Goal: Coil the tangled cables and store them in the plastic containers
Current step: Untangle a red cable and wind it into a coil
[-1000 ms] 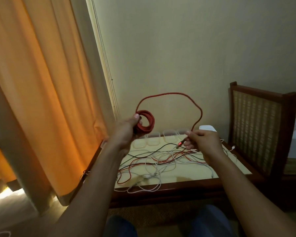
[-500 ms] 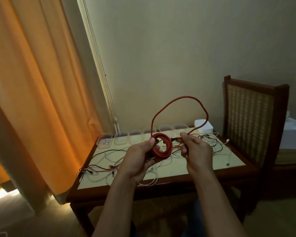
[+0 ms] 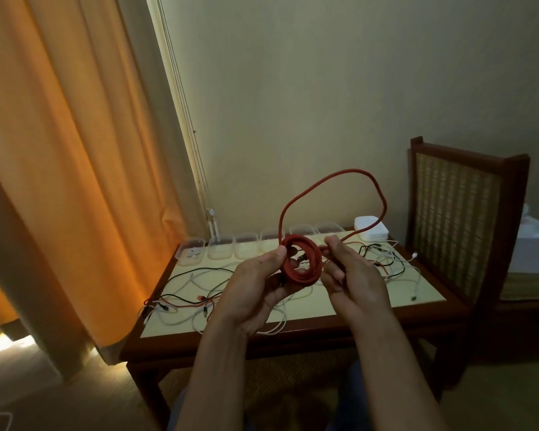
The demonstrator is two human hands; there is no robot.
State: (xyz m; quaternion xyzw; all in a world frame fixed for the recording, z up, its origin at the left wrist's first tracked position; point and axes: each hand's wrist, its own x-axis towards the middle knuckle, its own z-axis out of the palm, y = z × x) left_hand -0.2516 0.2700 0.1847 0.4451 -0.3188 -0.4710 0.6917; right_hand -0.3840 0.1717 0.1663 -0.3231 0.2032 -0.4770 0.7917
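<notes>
My left hand (image 3: 255, 281) grips a coil of red cable (image 3: 305, 275) above the table, thumb on its upper left rim. My right hand (image 3: 349, 272) pinches the free end of the same red cable just right of the coil. A loose loop of it (image 3: 339, 174) arches up above both hands. Tangled white, black and red cables (image 3: 196, 293) lie spread over the table top (image 3: 430, 290). A row of several clear plastic containers (image 3: 246, 245) stands along the table's far edge.
A stack of white lids or boxes (image 3: 371, 227) sits at the table's back right corner. A wooden chair with a cane back (image 3: 458, 225) stands right of the table. An orange curtain (image 3: 59, 150) hangs at the left, the wall behind.
Both hands have come together over the table's middle; the right hand brought the cable end up to the coil, so the loose loop is narrower. The view has dropped and pulled back.
</notes>
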